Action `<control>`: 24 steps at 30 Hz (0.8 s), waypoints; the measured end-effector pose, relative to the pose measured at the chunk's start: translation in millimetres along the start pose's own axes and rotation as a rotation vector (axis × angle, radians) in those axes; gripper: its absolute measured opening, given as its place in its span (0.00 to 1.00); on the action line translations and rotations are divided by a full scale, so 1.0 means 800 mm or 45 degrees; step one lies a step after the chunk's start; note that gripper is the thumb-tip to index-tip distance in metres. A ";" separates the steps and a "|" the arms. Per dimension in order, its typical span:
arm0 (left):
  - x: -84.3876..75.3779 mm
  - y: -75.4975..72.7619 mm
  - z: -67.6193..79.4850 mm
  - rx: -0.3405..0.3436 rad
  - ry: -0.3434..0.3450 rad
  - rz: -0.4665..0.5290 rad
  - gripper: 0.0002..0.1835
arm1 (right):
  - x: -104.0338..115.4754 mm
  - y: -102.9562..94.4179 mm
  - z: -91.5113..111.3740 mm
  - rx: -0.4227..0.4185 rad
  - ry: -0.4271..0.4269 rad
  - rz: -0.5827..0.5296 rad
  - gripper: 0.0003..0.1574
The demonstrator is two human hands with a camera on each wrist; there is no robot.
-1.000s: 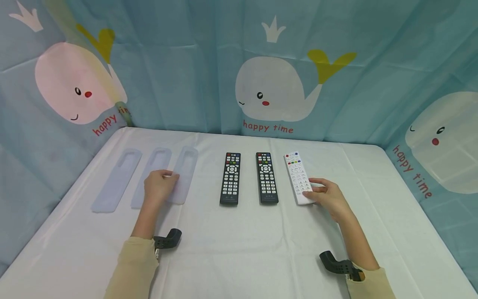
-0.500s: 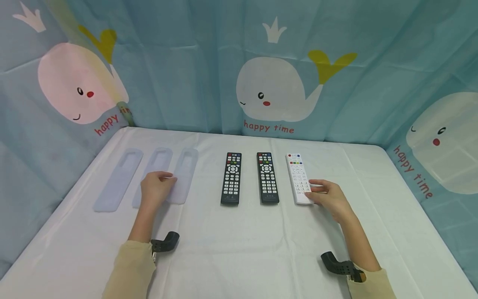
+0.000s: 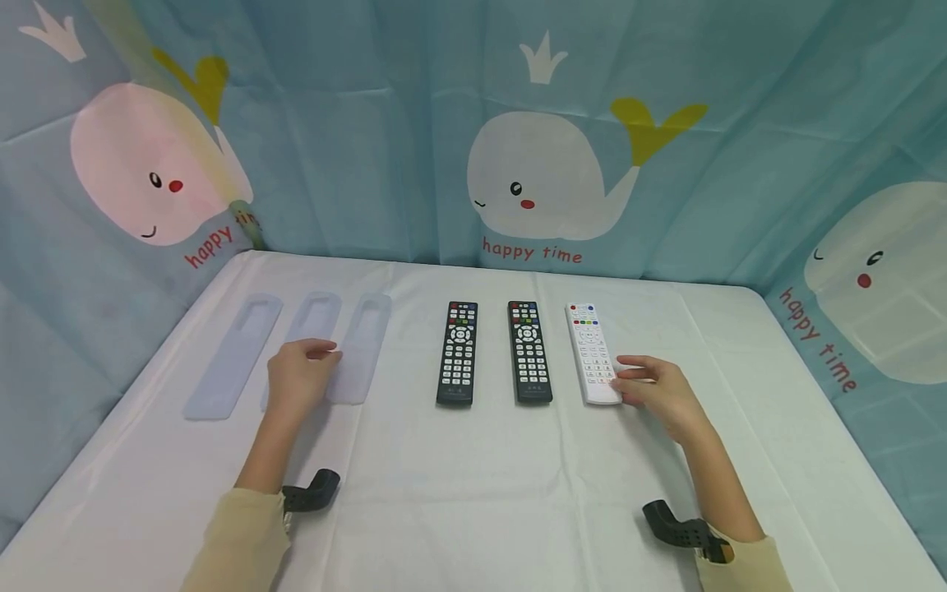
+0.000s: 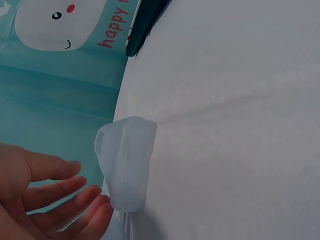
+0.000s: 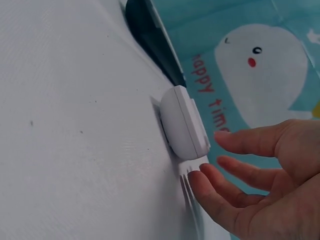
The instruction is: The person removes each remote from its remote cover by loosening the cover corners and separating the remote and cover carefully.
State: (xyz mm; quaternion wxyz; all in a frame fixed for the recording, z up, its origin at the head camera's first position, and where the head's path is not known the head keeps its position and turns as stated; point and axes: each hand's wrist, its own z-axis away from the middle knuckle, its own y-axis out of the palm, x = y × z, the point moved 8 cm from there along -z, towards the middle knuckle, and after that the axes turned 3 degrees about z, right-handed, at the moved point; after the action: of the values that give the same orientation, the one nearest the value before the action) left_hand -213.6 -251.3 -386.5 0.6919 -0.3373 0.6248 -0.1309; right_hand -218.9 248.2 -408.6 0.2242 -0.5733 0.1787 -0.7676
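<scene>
My left hand hovers over the gap between the middle translucent silicone cover and the right-hand one. In the left wrist view its loosely bent fingers stand beside a cover's near end, thumb apart, gripping nothing. The hand partly hides the middle cover. At the right, a white remote control lies buttons up. My right hand is at its lower right edge. The right wrist view shows thumb and fingers spread apart around the near end of the white remote, not pinching it.
Two black remote controls, one left and one right, lie mid-table. A third translucent cover lies far left. White cloth covers the table; a blue whale-print curtain hangs behind and at both sides.
The white remote has straightened slightly and its top has shifted right. My right hand has eased off it to the right. My left hand has drawn back leftward from the right-hand cover.
</scene>
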 end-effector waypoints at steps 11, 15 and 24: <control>-0.015 -0.012 0.003 -0.056 0.194 0.014 0.16 | 0.005 -0.019 0.007 -0.084 -0.036 0.103 0.32; -0.019 -0.013 0.004 -0.062 0.248 0.030 0.16 | 0.007 -0.026 0.010 -0.145 -0.053 0.140 0.31; -0.020 -0.012 0.006 -0.056 0.286 0.053 0.18 | 0.015 -0.034 0.014 -0.318 -0.088 0.199 0.33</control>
State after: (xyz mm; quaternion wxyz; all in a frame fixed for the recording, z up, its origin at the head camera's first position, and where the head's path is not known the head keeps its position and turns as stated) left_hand -210.0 -246.9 -368.0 0.6124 -0.3226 0.7080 -0.1397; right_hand -214.9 264.5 -381.3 0.2162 -0.6073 0.3091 -0.6992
